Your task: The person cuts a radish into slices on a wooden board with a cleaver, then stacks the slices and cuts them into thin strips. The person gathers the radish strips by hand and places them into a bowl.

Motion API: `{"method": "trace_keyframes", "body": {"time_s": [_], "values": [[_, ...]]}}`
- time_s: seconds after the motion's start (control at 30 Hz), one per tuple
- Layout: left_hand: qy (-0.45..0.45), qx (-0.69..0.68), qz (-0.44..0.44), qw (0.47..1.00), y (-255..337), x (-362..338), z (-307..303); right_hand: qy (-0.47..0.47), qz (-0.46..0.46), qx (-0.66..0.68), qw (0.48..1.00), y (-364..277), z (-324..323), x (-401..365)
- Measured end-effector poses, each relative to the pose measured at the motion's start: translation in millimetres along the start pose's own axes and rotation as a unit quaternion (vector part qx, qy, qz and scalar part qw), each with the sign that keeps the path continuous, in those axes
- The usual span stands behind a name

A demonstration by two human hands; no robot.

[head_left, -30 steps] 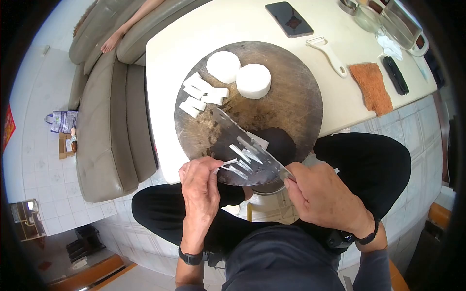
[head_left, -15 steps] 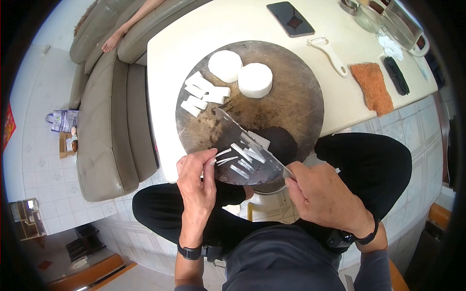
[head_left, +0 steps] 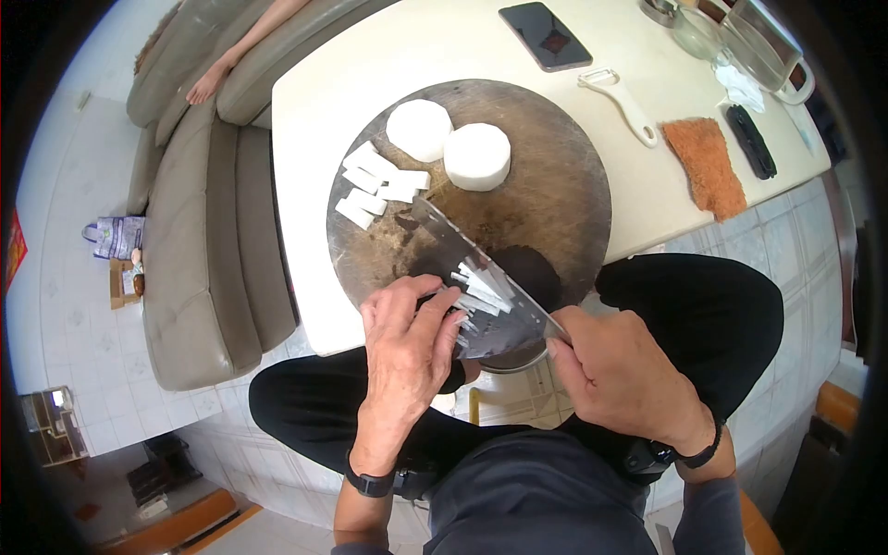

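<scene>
In the head view my right hand (head_left: 615,370) grips the handle of a broad cleaver (head_left: 444,227), its blade slanting over the near part of a round wooden chopping board (head_left: 555,166). Thin white radish strips (head_left: 486,287) lie against the blade's face. My left hand (head_left: 407,338) has its fingers curled around strips at the blade's left side, and the fingertips partly hide them. Farther up the board are several thicker white radish sticks (head_left: 370,162) and two round radish chunks (head_left: 419,129) (head_left: 477,157).
The board sits at the corner of a cream table (head_left: 305,120). To the right are a peeler (head_left: 624,106), a phone (head_left: 546,37), an orange cloth (head_left: 705,166), a black folded item (head_left: 751,141) and a glass jug (head_left: 763,46). Another person's foot (head_left: 205,85) rests on the grey sofa (head_left: 185,259).
My left hand has moved right onto the blade, bringing the loose strips in against those there. The cleaver stays nearly in place in my right hand. The view has shifted slightly.
</scene>
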State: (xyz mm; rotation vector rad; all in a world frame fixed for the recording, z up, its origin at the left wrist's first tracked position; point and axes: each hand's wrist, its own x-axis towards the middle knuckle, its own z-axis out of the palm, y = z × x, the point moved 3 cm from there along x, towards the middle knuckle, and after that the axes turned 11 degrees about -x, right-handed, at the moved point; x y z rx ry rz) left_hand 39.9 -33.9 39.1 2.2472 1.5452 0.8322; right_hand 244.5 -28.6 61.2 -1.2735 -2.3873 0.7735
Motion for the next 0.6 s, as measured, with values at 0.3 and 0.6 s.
{"method": "trace_keyframes", "body": {"time_s": [0.3,0.6], "values": [[0.009,-0.022,-0.022,0.999,-6,-11,-5,0.015,0.002,-0.004,1.0,1,-3,-2],[-0.052,-0.021,0.009,0.998,6,5,-4,0.001,-0.009,-0.019,1.0,1,1,-3]]}}
